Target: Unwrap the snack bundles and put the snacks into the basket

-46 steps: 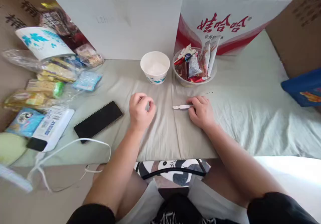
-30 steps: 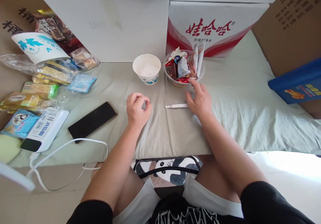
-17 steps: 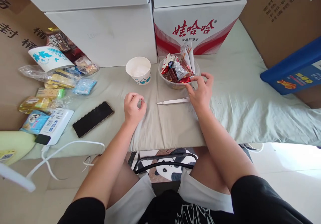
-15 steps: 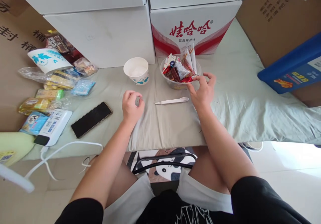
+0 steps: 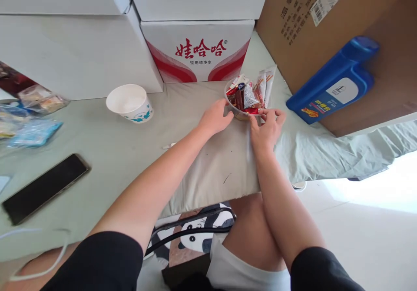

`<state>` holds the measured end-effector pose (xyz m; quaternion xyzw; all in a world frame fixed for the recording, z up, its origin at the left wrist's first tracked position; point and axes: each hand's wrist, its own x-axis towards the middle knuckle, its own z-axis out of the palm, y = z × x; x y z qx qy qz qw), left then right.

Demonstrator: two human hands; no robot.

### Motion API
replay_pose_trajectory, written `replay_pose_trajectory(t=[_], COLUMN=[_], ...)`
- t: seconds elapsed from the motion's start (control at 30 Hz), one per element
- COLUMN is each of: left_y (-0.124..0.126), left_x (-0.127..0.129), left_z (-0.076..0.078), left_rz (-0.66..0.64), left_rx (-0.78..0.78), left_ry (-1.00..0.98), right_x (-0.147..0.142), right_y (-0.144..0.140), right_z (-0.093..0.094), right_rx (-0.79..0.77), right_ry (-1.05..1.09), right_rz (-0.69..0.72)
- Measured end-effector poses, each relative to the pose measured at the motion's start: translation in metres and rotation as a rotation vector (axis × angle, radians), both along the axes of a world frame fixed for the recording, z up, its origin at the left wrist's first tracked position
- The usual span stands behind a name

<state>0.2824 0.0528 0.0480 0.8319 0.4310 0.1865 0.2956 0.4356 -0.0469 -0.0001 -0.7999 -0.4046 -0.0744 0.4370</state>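
Observation:
A clear plastic bowl [image 5: 241, 116] filled with wrapped snacks [image 5: 250, 95] stands on the cloth-covered surface, right of centre. On its left side is my left hand [image 5: 215, 118], fingers against the rim and thumb at the near wall. My right hand [image 5: 267, 128] grips the bowl's near right edge, close to a red wrapper [image 5: 250, 110]. Long white-wrapped sticks [image 5: 268, 84] rise above the rim. Mostly hidden behind my left forearm is a white pen-like cutter [image 5: 168, 146]. A white paper cup [image 5: 128, 104] with blue leaves stands to the left.
White cartons [image 5: 198, 52] line the back. At right, a blue bottle [image 5: 332, 82] leans against a brown cardboard box [image 5: 293, 26]. A phone [image 5: 45, 186] and packaged snacks [image 5: 35, 132] lie at left, with a white cable [image 5: 61, 252] near the front edge.
The bowl has shifted right, away from the paper cup. My left hand has crossed from near the cup to the bowl's left side. The view has turned right.

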Motion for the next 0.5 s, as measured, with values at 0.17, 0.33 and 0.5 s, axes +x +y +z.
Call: replay_pose_trajectory(t=[0.17,0.33,0.5], left_y=[0.034,0.053,0.044], left_x=[0.059,0.098,0.104], left_z=[-0.017,-0.027,-0.039], left_rz=[-0.123,-0.067,-0.111], left_rx=[0.074,0.162,0.301], left_ry=[-0.039,0.019,0.083], right_x=[0.052,0.086,0.1], right_y=[0.03,0.076,0.126], right_z=[0.003,0.027,0.044], right_rx=[-0.009,-0.235,-0.365], right_ry=[-0.133,-0.183,-0.15], right_rz=[-0.054,-0.047,-0.162])
